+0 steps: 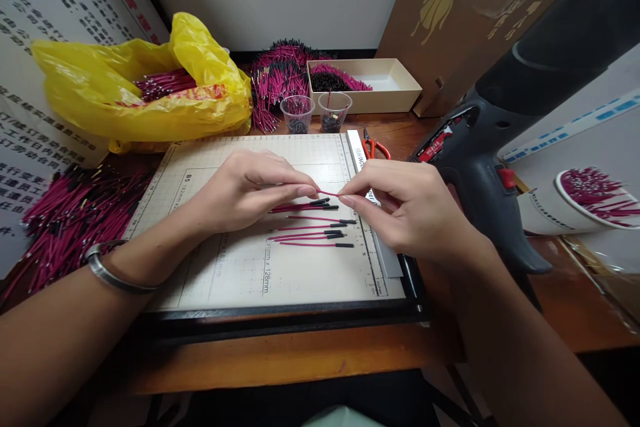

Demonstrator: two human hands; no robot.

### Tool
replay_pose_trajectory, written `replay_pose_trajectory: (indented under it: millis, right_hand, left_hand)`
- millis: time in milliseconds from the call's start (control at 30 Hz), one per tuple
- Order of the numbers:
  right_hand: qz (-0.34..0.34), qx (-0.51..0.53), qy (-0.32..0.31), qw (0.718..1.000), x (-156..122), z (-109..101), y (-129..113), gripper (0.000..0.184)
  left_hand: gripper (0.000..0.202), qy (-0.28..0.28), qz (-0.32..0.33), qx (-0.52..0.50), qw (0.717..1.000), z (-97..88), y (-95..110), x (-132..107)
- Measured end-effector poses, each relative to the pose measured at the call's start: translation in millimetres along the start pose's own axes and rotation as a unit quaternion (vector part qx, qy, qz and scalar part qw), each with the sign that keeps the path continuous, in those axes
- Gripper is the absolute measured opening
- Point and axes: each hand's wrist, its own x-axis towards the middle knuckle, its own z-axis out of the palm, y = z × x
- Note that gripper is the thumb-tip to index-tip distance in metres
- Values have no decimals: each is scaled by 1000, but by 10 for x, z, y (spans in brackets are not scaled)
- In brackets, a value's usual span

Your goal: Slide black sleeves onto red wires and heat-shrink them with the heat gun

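My left hand (250, 190) and my right hand (405, 203) meet over a cream cutting mat (210, 267). Between their pinched fingertips runs one thin magenta wire (329, 194). The left thumb and forefinger hold its left part, the right fingertips pinch its right end. Whether a black sleeve is in the right fingers I cannot make out. Just below the hands lie several magenta wires with black sleeved ends (315, 230), laid side by side on the mat. A metal bangle (113, 270) circles my left wrist.
A yellow bag of wires (140, 90) sits back left, a loose wire pile (70, 217) at left. Behind the mat: two clear cups (315, 113), a tan box (395, 83), orange-handled scissors (375, 145). A grey heat gun (480, 167) and a paper cup of wires (585, 200) stand right.
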Motion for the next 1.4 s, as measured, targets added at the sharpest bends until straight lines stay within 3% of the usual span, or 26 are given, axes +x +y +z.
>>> replay_pose_trajectory:
  millis: [400,600,800,1133,1400]
  right_hand:
    - [-10,17,-9,1000,14,9,-6,13]
    - [-15,19,-13,1000,15,15,6,14]
    - [-14,26,-14,999,14,-6,2,13]
    - [-4,36,-19,999,12,4,3,14]
    - [-13,51,-24,998,16,-9,16,14]
  left_hand:
    - [20,-4,34,0,999,4,18,14]
    - [31,2,22,7,1000,18,43,12]
    - [24,1,30,2,1000,13,27,9]
    - [20,-3,-11,-23,1000,4,53,16]
    - [37,-26,-42,-16,999,-3,48,19]
